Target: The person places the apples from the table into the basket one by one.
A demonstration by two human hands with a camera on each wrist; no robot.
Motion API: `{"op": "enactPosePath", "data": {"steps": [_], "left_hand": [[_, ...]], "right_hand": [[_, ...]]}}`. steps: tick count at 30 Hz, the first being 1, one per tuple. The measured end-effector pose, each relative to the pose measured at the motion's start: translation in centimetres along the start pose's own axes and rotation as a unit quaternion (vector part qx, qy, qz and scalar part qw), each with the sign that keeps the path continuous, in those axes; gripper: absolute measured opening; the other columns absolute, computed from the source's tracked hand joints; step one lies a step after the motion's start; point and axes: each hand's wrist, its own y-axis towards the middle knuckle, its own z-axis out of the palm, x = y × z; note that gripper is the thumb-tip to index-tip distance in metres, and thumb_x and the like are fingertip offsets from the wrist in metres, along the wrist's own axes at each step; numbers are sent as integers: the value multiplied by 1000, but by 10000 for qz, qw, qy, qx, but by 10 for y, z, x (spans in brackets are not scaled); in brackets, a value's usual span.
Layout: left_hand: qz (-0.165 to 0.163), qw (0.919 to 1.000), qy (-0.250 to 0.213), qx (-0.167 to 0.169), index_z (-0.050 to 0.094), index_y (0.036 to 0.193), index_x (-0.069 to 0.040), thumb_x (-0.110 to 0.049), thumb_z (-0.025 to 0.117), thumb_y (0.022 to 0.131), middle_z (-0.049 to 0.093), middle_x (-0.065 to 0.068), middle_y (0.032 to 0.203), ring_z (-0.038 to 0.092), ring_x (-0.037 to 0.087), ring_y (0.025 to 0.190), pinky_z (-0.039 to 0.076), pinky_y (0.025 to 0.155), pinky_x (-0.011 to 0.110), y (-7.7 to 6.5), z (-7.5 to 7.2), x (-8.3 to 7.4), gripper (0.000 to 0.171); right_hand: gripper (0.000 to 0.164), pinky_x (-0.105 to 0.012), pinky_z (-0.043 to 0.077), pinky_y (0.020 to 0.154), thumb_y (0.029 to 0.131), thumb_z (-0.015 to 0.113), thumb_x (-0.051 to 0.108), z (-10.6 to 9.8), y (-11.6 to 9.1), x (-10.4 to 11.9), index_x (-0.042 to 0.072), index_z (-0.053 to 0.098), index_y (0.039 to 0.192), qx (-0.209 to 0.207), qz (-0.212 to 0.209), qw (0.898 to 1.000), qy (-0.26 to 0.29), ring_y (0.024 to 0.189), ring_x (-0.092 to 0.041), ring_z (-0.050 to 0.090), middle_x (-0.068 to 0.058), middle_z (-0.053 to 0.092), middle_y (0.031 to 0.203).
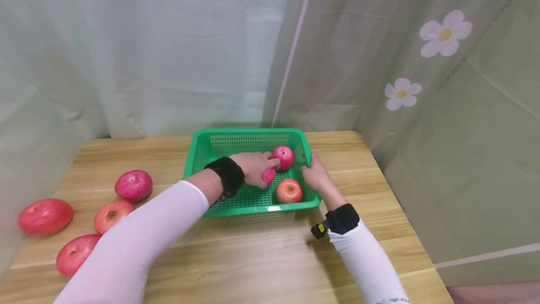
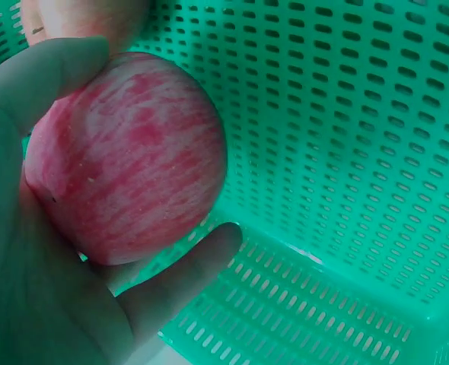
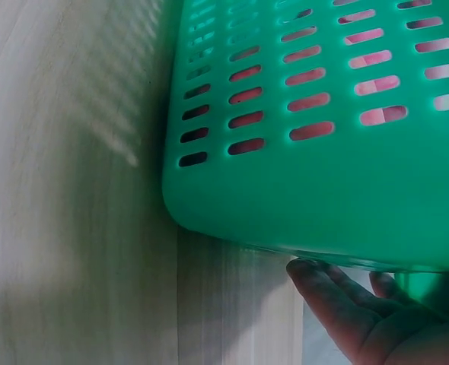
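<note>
My left hand (image 1: 251, 166) reaches down into a green plastic basket (image 1: 249, 210) and grips a red streaked apple (image 1: 268, 176). In the left wrist view, the thumb and fingers curve round this apple (image 2: 133, 163), close to the perforated basket wall (image 2: 323, 114). Two other apples lie in the basket's right part: a dark pink apple (image 1: 284, 155) toward the back and a paler red apple (image 1: 288, 191) toward the front. My right hand (image 1: 317, 176) holds the basket's right rim. In the right wrist view, its fingers (image 3: 327, 293) are against the basket's outside.
Several more apples rest at the left of the wooden table (image 1: 253, 262), among them a dark pink apple (image 1: 133, 185) and a large red apple (image 1: 45, 217). My left sleeve (image 1: 139, 243) partly covers that group. A grey curtain (image 1: 190, 50) hangs behind the table.
</note>
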Motion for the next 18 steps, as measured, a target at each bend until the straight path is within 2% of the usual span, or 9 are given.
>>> {"op": "enactPosePath", "data": {"steps": [4, 10, 13, 18], "left_hand": [[-92, 9999, 22, 57, 56, 141, -18, -27, 79, 90, 53, 17, 142, 63, 27, 102, 58, 87, 42, 10, 9, 1, 56], [-315, 9994, -126, -7, 56, 141, -20, -31, 78, 91, 45, 25, 154, 65, 24, 93, 58, 77, 37, 19, 18, 1, 57], [-367, 9990, -222, -102, 55, 145, -17, -34, 77, 92, 43, 29, 155, 67, 27, 96, 59, 81, 40, 18, 20, 0, 60], [-488, 9978, -421, -139, 47, 159, -15, -40, 74, 94, 37, 33, 161, 65, 36, 118, 57, 99, 48, 16, 20, -2, 75]], "right_hand": [[56, -62, 40, 116, 108, 50, 11, 1, -1, 0, 1, 31, 160, -31, -20, 10000, 15, 143, -41, 46, -25, 46, 157], [54, -62, 41, 114, 108, 50, 10, 2, -3, 2, 0, 33, 159, -12, -48, 10000, 58, 141, -40, 48, -24, 47, 157], [54, -62, 41, 115, 108, 50, 11, 3, -4, 3, 0, 33, 159, 4, -58, 10000, 49, 142, -40, 48, -24, 47, 157], [54, -63, 41, 115, 108, 50, 11, 4, -6, 6, 0, 33, 158, 25, -46, 10000, 63, 142, -41, 48, -25, 46, 158]]}}
